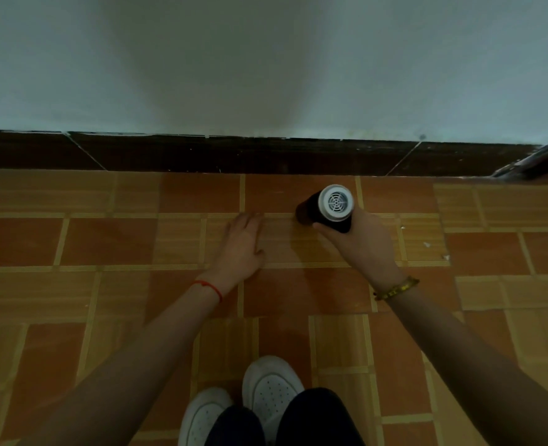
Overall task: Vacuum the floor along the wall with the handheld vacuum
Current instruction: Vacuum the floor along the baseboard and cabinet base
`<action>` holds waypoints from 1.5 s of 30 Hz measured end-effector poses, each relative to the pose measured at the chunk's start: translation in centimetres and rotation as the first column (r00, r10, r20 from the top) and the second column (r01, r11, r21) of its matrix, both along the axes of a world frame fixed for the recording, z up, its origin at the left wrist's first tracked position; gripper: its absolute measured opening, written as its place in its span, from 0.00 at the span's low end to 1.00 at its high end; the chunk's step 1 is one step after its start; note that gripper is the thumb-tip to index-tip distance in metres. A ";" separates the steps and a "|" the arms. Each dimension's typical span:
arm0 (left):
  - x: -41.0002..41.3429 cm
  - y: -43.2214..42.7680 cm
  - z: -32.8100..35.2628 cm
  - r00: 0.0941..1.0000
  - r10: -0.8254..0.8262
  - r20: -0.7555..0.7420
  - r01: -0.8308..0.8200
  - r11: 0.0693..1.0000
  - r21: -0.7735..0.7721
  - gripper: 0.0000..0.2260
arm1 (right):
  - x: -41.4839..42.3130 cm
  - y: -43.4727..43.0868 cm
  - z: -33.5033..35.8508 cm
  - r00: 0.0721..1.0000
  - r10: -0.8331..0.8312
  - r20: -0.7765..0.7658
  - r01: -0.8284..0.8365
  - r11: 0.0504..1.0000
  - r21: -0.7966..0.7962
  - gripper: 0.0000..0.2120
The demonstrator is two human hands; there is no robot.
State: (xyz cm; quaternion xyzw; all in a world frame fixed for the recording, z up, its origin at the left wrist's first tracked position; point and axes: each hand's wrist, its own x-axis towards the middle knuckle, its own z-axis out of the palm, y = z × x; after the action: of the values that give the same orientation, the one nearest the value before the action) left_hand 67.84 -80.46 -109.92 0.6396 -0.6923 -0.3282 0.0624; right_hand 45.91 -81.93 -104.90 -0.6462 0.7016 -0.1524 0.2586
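Head view: a black cylindrical handheld vacuum with a round white vented end cap [329, 209] sits right of centre in the frame, just below the dark brown skirting board [202, 154] that runs across the picture under the pale, shadowed wall [266, 59]. The right hand [362, 243] holds the vacuum, with the thumb and fingers wrapped round the dark body from below. The white cap faces up at the camera and the dark nose points down and to the left. The nose seems to meet the floor, though the dim light and blur make contact hard to confirm.

The left hand [242, 244] lies near the middle of the frame, left of the vacuum and apart from it. It is spread flat, palm down, with straight fingers against the orange and tan patterned tiled floor [105, 246], and holds nothing. A thin red string bracelet [210, 287] circles the left wrist, and a yellow beaded bracelet [396, 288] circles the right.

A few small white scraps [427, 244] lie on the tiles to the right of the right hand.

At the bottom centre are two white perforated shoes [271, 391] and dark trouser legs [314, 420]. A dark blurred object [536, 162] leans against the skirting at the right edge.
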 end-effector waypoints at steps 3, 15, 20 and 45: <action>-0.6 -0.3 0.0 1.000 0.026 -0.015 -0.026 1.000 0.002 0.35 | 0.5 0.4 0.5 0.992 0.122 -0.006 -0.122 0.992 0.030 0.29; -3.9 -2.0 -0.4 0.987 -0.156 -0.025 0.156 0.988 -0.012 0.36 | -4.5 -0.1 0.6 0.990 -0.126 -0.061 0.129 0.991 0.043 0.29; -4.9 -2.6 0.0 0.980 -0.190 -0.059 0.190 0.982 -0.015 0.35 | -6.9 -1.4 1.0 0.972 -0.222 -0.078 0.222 0.975 -0.005 0.29; -10.3 -1.9 -0.8 0.964 -0.265 -0.034 0.264 0.964 -0.014 0.36 | -9.5 3.1 0.6 0.980 -0.196 -0.037 0.198 0.977 0.075 0.29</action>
State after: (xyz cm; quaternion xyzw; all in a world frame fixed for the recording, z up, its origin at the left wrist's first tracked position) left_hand 57.56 -82.33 -110.69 0.5352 -0.7718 -0.3417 0.0335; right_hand 36.42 -78.87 -104.34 -0.5653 0.7712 -0.1403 0.2569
